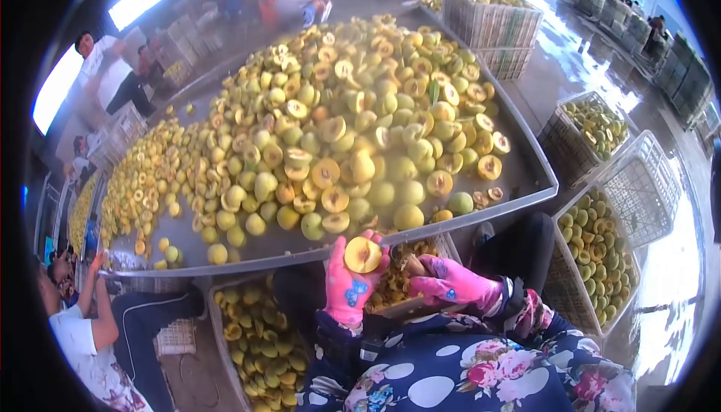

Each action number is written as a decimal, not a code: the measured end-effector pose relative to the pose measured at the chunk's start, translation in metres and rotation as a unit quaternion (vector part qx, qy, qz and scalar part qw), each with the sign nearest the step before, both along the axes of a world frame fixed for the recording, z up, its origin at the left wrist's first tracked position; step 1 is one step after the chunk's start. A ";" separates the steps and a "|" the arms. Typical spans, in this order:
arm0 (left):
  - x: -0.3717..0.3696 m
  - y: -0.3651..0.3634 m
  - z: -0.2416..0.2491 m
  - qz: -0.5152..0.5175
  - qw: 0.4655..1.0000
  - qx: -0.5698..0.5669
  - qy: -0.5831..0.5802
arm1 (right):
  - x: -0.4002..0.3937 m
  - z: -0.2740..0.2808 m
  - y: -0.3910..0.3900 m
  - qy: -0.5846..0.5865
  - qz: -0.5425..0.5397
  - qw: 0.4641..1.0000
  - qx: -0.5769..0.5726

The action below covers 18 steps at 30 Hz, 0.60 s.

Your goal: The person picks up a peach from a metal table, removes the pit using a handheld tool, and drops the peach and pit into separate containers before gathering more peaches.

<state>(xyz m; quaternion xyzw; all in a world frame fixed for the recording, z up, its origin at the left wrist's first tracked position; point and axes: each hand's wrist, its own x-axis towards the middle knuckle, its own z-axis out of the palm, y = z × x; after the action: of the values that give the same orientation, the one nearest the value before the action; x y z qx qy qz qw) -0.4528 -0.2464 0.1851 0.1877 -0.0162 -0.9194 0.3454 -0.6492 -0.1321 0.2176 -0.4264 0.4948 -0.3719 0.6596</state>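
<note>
Left hand [347, 286]: your grip cups a halved peach [363, 255], cut face up, near desk [451, 224] edge | right hand [451, 280]: closed on something unclear | likely soft, slippery: hold the rim.

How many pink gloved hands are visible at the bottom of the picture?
2: left hand holds a halved peach up; right hand is beside it, above a crate.

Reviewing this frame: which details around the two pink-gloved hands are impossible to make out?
- Head view: whatever the right pink-gloved hand grips is hidden by its own fingers; only a brownish bit shows.
- The back of the halved yellow peach is covered by the left pink-gloved hand.
- The wire crate beneath both hands is mostly blocked by them.
- Distant workers are blurred.
</note>
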 end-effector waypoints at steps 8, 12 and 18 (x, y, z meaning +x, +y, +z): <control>-0.024 0.008 -0.002 0.021 0.983 -0.073 -0.169 | 0.008 0.004 -0.009 0.232 0.020 0.968 -0.093; -0.028 0.012 0.004 0.031 0.973 -0.103 -0.204 | 0.010 0.004 -0.016 0.229 0.018 0.970 -0.085; -0.028 0.012 0.001 0.054 0.972 -0.095 -0.209 | 0.010 0.007 -0.023 0.171 0.029 0.984 -0.041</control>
<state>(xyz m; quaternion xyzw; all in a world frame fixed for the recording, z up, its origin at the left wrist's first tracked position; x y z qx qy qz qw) -0.4805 -0.2344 0.1858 0.3425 -0.1648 -0.8342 0.3997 -0.6396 -0.1550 0.2244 -0.5241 0.5723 -0.2941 0.5579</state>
